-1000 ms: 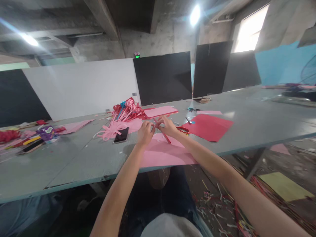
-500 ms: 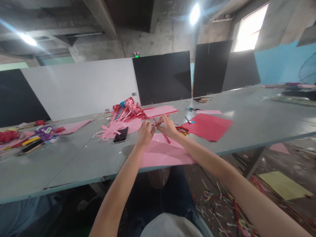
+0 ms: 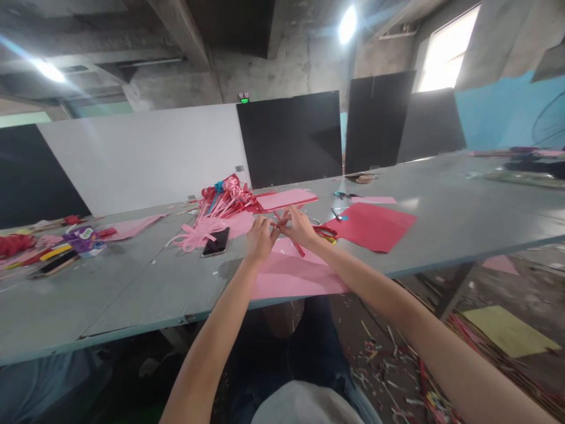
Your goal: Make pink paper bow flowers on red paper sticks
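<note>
My left hand [image 3: 262,237] and my right hand [image 3: 299,227] meet over the table, fingertips pinched together on a narrow red paper strip [image 3: 298,247]. One end of the strip slants down toward the right below my fingers; the part between the fingertips is mostly hidden. Under both hands lies a pink paper sheet [image 3: 291,274], reaching the table's front edge. Scissors with red handles [image 3: 325,232] rest just right of my right hand. To the left of my left hand are a phone [image 3: 216,242] and looped pink paper strips [image 3: 200,232].
A pile of pink and red paper flowers [image 3: 227,197] sits behind my hands, beside stacked pink sheets [image 3: 286,199]. Red paper [image 3: 379,227] lies to the right. A purple packet [image 3: 83,238] is at the left. Upright dark boards [image 3: 289,138] line the table's [image 3: 145,294] far side.
My fingers have shifted slightly, the left fingertips moving a little closer to the right ones on the red strip. Everything else stays in place.
</note>
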`<state>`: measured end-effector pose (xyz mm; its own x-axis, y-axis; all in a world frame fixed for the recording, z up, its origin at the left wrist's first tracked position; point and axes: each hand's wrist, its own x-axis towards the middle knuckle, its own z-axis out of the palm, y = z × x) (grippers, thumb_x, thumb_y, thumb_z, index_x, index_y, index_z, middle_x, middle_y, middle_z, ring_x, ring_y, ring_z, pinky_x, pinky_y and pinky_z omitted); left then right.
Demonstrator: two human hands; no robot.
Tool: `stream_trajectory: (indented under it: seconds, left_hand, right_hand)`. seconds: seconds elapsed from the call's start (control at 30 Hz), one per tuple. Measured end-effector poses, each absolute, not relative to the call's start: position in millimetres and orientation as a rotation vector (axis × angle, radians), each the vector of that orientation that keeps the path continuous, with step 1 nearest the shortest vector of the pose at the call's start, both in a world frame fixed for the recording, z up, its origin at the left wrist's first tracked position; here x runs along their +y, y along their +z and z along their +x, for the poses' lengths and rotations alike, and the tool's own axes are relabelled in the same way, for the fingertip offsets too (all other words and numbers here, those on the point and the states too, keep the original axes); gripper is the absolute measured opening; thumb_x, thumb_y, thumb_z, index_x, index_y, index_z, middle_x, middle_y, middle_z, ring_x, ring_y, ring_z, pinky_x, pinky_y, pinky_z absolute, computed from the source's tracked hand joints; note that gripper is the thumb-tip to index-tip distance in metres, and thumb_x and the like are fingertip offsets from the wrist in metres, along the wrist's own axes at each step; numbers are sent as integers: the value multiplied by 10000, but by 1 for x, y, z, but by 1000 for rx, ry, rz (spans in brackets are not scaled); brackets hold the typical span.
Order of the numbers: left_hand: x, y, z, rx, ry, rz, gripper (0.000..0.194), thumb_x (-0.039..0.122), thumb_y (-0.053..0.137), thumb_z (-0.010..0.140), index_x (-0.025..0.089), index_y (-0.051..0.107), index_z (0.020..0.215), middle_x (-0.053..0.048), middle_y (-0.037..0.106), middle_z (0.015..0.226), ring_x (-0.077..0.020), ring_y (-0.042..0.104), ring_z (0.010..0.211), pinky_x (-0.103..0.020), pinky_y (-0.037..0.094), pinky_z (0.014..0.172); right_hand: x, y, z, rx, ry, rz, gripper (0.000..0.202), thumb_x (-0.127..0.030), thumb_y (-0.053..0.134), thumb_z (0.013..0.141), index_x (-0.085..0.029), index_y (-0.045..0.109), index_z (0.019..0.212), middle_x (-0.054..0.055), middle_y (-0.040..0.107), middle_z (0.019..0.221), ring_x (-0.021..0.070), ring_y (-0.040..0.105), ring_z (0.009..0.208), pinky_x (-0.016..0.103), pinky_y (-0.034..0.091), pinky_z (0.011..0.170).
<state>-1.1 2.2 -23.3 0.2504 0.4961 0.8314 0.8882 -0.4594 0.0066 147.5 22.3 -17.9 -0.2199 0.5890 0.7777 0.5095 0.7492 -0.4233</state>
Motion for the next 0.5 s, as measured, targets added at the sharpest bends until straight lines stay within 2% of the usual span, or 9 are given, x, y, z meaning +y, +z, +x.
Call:
stream_trajectory:
  seconds: [0.5]
  left_hand:
    - [2, -24, 0, -1279, -1141, -2070, 55, 247, 563, 815, 193, 558, 809, -38, 562, 837, -170, 563, 817, -266, 414, 653]
  right_hand:
    - [20, -17, 148, -1888, 80, -845, 279, -176, 588, 685, -217, 418, 903, 5, 709, 763, 210, 648, 792, 298, 409, 737]
